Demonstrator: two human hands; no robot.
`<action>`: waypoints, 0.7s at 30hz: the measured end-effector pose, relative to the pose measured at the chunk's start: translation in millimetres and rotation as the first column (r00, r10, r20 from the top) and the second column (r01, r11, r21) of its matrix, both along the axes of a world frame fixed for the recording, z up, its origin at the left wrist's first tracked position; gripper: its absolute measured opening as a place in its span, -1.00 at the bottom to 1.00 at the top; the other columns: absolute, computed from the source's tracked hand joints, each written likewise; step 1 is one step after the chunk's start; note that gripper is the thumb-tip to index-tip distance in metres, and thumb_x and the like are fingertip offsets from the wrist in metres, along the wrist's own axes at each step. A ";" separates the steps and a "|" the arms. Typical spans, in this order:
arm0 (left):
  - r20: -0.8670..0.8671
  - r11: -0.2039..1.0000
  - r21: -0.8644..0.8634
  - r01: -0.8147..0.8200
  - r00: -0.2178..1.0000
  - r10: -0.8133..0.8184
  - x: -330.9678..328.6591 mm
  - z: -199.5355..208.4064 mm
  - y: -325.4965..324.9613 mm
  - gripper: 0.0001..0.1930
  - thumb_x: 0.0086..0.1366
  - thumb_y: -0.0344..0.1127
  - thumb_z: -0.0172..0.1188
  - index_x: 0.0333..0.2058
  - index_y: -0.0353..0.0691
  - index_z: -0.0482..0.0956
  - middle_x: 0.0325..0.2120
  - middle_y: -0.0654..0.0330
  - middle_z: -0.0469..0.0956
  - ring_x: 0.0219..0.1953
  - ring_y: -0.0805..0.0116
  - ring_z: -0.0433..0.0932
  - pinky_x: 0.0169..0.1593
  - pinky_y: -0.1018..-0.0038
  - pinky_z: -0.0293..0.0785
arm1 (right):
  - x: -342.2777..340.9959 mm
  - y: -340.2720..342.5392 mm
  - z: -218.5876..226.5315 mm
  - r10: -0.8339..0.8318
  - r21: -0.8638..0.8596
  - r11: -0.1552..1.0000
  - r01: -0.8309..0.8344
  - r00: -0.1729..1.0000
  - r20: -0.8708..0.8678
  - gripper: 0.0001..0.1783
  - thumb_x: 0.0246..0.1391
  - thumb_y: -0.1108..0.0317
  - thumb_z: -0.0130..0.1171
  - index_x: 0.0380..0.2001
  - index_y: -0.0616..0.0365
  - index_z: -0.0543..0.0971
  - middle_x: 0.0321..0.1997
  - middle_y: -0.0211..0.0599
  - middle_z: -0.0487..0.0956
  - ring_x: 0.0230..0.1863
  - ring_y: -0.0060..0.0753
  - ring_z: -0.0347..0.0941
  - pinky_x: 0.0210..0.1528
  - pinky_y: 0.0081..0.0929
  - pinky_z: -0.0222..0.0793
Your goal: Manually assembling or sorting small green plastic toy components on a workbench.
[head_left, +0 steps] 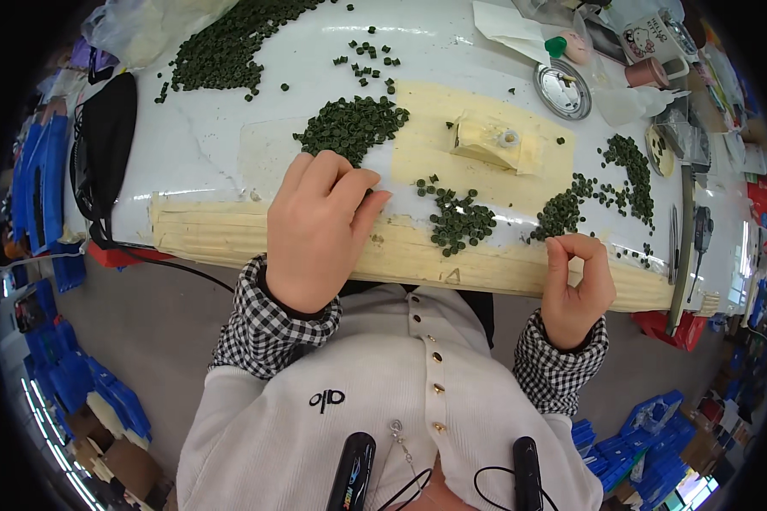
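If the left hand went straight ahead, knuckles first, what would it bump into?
Probably the heap of dark green pieces just beyond the left hand, though depth is unclear; it might pass over.

Workshop: heaped small parts, screwdriver

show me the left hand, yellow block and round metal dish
Left hand (pixel 314 226): head view, back of the hand.
Yellow block (pixel 489 150): head view, its taped surface.
Round metal dish (pixel 562 103): head view, lower inner part.
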State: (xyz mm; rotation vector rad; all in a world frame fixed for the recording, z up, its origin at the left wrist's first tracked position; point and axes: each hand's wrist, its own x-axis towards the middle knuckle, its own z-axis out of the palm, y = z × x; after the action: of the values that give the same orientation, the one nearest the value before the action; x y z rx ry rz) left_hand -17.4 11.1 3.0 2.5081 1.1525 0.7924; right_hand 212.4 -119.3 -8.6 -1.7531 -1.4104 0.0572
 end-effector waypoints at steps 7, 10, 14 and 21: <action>-0.037 0.999 0.038 0.032 0.999 -0.031 5.7 -6.1 1.9 -0.86 0.01 -0.51 0.31 -0.41 -0.27 0.55 -0.51 0.19 0.38 -0.42 0.20 0.33 -0.37 0.35 0.31 | -13.6 4.9 4.9 0.071 -0.026 0.997 -0.077 0.980 -0.185 -0.89 -0.10 0.65 0.28 -0.44 0.31 0.56 -0.47 -0.20 0.59 -0.46 -0.39 0.52 -0.35 -0.60 0.41; -0.029 0.996 0.060 0.064 0.998 -0.062 7.2 -8.1 -1.0 -0.86 -0.02 -0.53 0.31 -0.45 -0.27 0.53 -0.48 0.19 0.41 -0.42 0.19 0.37 -0.34 0.39 0.36 | -18.7 7.3 1.5 0.107 -0.042 0.991 -0.123 0.957 -0.270 -0.88 -0.09 0.67 0.25 -0.41 0.32 0.57 -0.44 -0.20 0.60 -0.42 -0.42 0.53 -0.31 -0.62 0.42; 0.237 0.997 -0.031 0.075 0.969 -0.066 5.9 -10.6 -3.2 -0.89 0.10 -0.56 0.26 -0.37 -0.32 0.54 -0.40 0.18 0.53 -0.38 0.34 0.48 -0.30 0.55 0.42 | -26.5 14.7 2.4 0.192 -0.008 0.977 -0.215 0.889 -0.415 -0.86 -0.07 0.69 0.21 -0.37 0.32 0.57 -0.36 -0.20 0.60 -0.33 -0.43 0.55 -0.22 -0.62 0.41; 0.728 0.598 -0.612 0.518 0.665 0.168 8.0 8.0 -15.3 -0.92 0.23 -0.56 0.16 -0.29 -0.37 0.52 -0.41 0.12 0.57 -0.41 0.46 0.53 -0.30 0.57 0.49 | -37.9 23.1 4.7 0.272 0.121 0.918 -0.378 0.377 -0.885 -0.80 0.08 0.64 0.11 -0.18 0.38 0.53 -0.26 -0.18 0.61 -0.19 -0.48 0.56 -0.09 -0.57 0.46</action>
State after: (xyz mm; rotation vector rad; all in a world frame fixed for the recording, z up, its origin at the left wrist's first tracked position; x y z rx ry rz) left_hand -9.4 -4.2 11.0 1.2866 0.6544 0.8409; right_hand 174.5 -96.1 -3.9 -1.1101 -0.8762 1.1520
